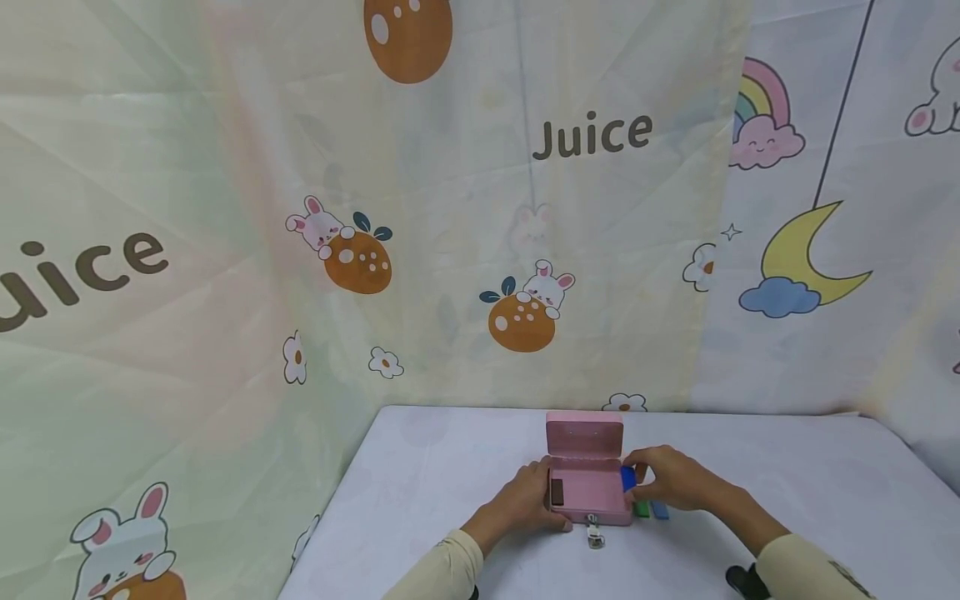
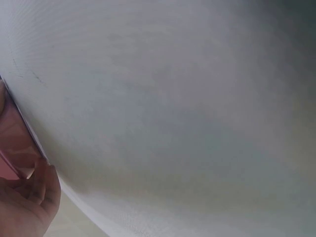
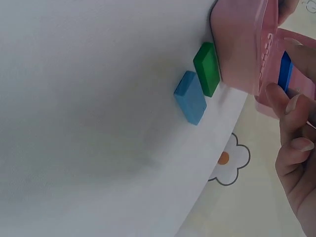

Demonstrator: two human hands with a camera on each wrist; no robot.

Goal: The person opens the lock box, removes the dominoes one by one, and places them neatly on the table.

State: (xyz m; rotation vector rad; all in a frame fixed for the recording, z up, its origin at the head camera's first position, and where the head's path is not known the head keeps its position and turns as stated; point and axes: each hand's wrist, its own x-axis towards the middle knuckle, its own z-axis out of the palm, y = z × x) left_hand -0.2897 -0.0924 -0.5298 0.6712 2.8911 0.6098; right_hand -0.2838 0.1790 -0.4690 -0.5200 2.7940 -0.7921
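Note:
A pink metal box point(image 1: 590, 487) stands on the table with its lid point(image 1: 584, 435) raised. My left hand point(image 1: 525, 502) grips its left side, thumb near the front corner and fingers farther back; the left wrist view catches this hand point(image 2: 27, 205) at the box edge. Between thumb and fingers, my right hand point(image 1: 671, 477) pinches a blue block point(image 1: 628, 477) at the box's right rim. Inside, at the left wall, is a dark brown block point(image 1: 557, 492). A green block point(image 3: 207, 69) and a light blue block point(image 3: 191, 98) lie on the table outside the right wall.
A metal latch point(image 1: 594, 533) hangs at the box front. The white table point(image 1: 450, 458) reaches back to a printed cloth wall point(image 1: 450, 183). Something black point(image 1: 742, 581) shows by the right sleeve point(image 1: 806, 567).

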